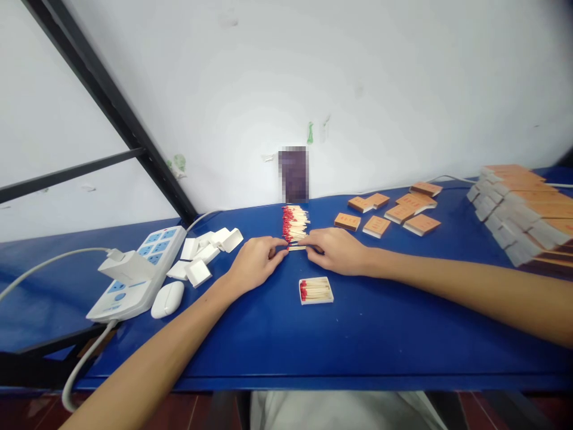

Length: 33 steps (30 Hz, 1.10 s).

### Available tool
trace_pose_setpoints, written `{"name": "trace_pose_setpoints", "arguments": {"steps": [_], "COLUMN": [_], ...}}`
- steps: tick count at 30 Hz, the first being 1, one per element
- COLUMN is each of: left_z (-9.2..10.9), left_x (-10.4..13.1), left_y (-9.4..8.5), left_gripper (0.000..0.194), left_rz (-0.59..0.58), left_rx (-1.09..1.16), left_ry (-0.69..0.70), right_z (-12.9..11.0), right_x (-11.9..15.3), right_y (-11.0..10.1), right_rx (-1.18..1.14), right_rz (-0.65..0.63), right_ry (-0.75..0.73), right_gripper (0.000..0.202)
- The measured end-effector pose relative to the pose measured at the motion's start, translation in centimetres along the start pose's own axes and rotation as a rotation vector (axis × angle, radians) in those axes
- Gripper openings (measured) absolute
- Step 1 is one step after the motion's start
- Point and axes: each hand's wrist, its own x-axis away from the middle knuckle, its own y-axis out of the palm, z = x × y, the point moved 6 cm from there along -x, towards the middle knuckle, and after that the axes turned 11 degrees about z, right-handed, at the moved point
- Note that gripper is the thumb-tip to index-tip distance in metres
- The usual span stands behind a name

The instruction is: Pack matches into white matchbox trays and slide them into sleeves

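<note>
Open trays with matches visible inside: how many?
1: the white tray on the blue table, nearer the camera than the left hand and right hand. Insides of the orange boxes are hidden.

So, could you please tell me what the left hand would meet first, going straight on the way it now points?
The left hand would probably first meet the loose matches right in front of it, then the right hand; depth makes actual contact hard to judge.

The one view looks from the person's head, forward and down across the blue desk [380,334] to the white wall [250,89], wide yet near, with left hand [258,263] and right hand [338,251] mid-frame.
</note>
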Motion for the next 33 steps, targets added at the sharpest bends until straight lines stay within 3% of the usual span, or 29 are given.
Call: {"name": "trace_pose_setpoints", "arguments": {"steps": [9,23,28,33], "left_z": [0.20,0.33,0.56,0.73], "left_x": [0.09,0.09,0.08,0.21], "left_y": [0.20,0.28,-0.09,0.12], "left_gripper": [0.034,0.028,0.037,0.041], "left_rz": [-0.028,-0.065,-0.032,-0.080], "left_rx": [-0.016,-0.027,-0.011,-0.041], "left_ry": [0.046,0.057,0.019,0.032], "right_z": [-0.33,0.14,0.13,0.19], "right_x": [0.00,0.12,0.11,0.14], "right_y": [-0.20,-0.56,-0.50,-0.29], "right_rx": [-0.030,0.078,0.085,0.110], "right_rz": [-0.013,0.031,0.007,-0.021], "right_ry": [-0.026,0.093,0.087,0.070], "right_gripper": [0.034,0.038,0.041,0.042]}}
